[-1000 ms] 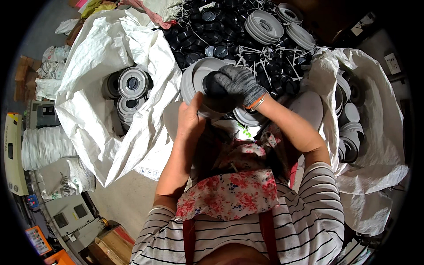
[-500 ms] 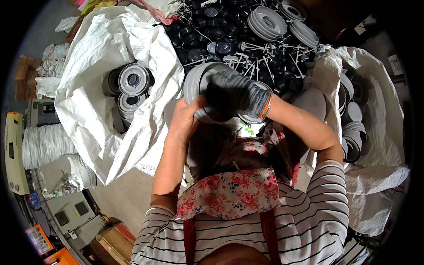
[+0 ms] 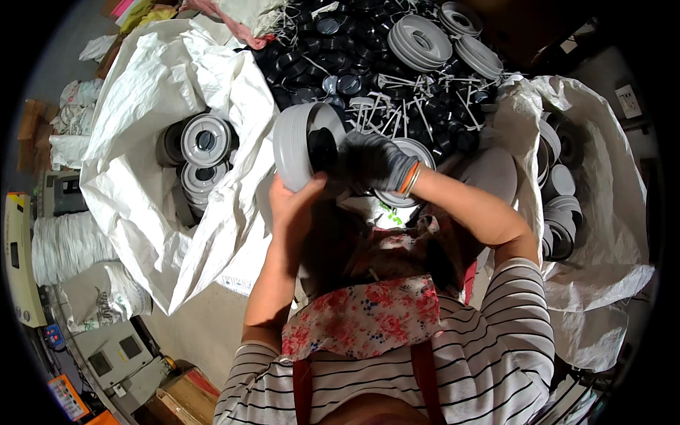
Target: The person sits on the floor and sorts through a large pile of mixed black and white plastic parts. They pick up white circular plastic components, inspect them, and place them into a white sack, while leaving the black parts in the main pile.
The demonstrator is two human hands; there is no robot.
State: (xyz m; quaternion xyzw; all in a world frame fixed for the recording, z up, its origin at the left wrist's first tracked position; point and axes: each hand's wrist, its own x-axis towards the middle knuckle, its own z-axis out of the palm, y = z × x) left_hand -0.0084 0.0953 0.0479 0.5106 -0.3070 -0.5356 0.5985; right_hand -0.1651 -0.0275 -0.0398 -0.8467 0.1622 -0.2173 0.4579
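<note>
I hold a stack of grey round plastic discs (image 3: 294,145) on edge in front of me. My bare left hand (image 3: 296,205) grips the stack from below. My right hand (image 3: 372,161), in a dark grey glove, presses a small black round part (image 3: 322,149) against the open face of the stack. Another grey disc (image 3: 407,152) lies just behind my right wrist. A pile of black round caps (image 3: 340,49) and white plastic sprues (image 3: 418,95) lies beyond the hands.
A large white sack (image 3: 149,120) on the left holds grey disc stacks (image 3: 205,142). A second white sack (image 3: 602,212) on the right holds more discs (image 3: 559,227). Grey disc stacks (image 3: 421,39) rest at the far side. Machines and boxes (image 3: 113,354) stand lower left.
Both hands moved left with the disc stack, which has turned more onto its edge. The gloved right hand now sits at its open face with the black part.
</note>
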